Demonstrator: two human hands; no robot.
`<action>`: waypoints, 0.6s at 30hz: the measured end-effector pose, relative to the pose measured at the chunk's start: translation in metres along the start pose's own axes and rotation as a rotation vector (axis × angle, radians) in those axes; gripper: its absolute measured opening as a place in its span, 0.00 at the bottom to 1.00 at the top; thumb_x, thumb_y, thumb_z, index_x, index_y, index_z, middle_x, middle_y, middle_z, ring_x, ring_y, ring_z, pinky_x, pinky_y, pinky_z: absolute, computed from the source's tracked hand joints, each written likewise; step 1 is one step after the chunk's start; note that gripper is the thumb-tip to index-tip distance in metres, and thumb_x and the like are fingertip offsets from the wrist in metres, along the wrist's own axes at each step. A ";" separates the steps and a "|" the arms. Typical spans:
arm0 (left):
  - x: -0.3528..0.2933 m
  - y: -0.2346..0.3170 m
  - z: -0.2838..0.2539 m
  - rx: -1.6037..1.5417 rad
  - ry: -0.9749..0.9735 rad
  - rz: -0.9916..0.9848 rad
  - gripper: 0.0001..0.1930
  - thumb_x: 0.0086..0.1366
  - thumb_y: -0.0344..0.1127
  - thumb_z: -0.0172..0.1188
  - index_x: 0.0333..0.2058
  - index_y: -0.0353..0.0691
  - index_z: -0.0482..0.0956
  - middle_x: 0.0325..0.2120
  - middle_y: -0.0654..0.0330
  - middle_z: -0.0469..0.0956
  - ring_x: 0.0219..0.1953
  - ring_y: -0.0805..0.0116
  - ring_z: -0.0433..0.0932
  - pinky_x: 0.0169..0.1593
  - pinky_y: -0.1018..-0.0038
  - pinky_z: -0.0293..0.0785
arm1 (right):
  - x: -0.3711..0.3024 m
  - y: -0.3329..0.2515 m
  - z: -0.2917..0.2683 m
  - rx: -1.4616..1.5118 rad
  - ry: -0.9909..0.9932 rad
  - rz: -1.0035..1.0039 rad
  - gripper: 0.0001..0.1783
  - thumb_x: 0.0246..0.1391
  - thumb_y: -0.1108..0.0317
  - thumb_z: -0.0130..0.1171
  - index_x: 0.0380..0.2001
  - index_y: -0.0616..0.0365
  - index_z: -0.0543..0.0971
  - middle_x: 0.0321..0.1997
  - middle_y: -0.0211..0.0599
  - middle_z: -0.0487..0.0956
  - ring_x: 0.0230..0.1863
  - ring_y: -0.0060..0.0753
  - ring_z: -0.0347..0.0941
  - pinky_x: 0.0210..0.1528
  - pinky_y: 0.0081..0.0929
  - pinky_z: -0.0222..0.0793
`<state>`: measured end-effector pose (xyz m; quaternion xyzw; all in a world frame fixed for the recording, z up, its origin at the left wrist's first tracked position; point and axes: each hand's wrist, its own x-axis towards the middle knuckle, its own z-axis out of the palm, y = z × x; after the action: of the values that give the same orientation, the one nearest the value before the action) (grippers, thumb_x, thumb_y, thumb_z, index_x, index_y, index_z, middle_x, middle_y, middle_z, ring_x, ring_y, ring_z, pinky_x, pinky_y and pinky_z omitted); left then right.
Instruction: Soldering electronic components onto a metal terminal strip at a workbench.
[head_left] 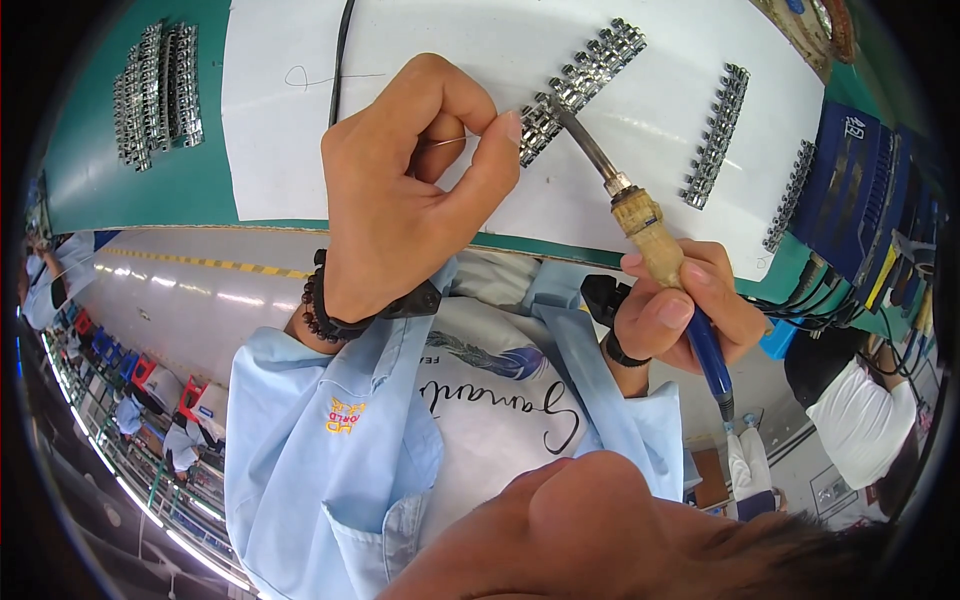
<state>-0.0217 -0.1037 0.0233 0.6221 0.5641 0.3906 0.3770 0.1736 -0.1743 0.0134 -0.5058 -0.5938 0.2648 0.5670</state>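
Observation:
My left hand (pixel 415 185) pinches a thin solder wire (pixel 440 143) between thumb and forefinger, close to the near end of a strip of small metal parts (pixel 598 65). In my right hand (pixel 690 310) is a soldering iron (pixel 655 240) with a worn tan collar and a blue handle. Its tip points up and to the left and meets the strip near its middle; whether it touches the metal or hovers just over it I cannot tell. The strip lies slanted on white paper (pixel 280 180). My left fingers hide its near end in part.
Further strips lie to the right, one on the paper (pixel 716 135) and one at its edge (pixel 790 195). A stack of strips (pixel 158 95) rests on the green mat (pixel 85 190) at left. A blue soldering station (pixel 850 190) stands at right with cables. A black cable (pixel 342 60) crosses the paper.

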 end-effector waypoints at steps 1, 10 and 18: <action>0.000 0.000 0.000 0.000 0.000 0.000 0.09 0.52 0.24 0.63 0.22 0.39 0.69 0.10 0.72 0.56 0.14 0.84 0.48 0.18 0.81 0.44 | 0.002 0.004 0.000 0.002 -0.029 -0.071 0.16 0.54 0.61 0.60 0.39 0.59 0.71 0.21 0.46 0.78 0.23 0.36 0.74 0.25 0.24 0.70; -0.004 0.001 -0.002 -0.054 -0.003 -0.012 0.09 0.56 0.24 0.62 0.24 0.39 0.70 0.13 0.76 0.57 0.17 0.87 0.48 0.21 0.83 0.41 | -0.001 0.009 0.000 -0.011 0.031 -0.268 0.13 0.56 0.67 0.53 0.38 0.66 0.67 0.15 0.52 0.74 0.18 0.35 0.73 0.21 0.21 0.69; -0.003 0.000 0.000 -0.041 -0.033 0.001 0.09 0.55 0.24 0.62 0.23 0.39 0.69 0.13 0.75 0.57 0.17 0.86 0.48 0.21 0.83 0.42 | 0.006 0.012 -0.001 0.013 0.089 -0.151 0.13 0.54 0.65 0.54 0.36 0.63 0.67 0.12 0.43 0.72 0.15 0.31 0.71 0.23 0.20 0.67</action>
<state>-0.0221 -0.1063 0.0231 0.6208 0.5493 0.3921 0.3988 0.1788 -0.1654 0.0056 -0.4671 -0.6028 0.2022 0.6145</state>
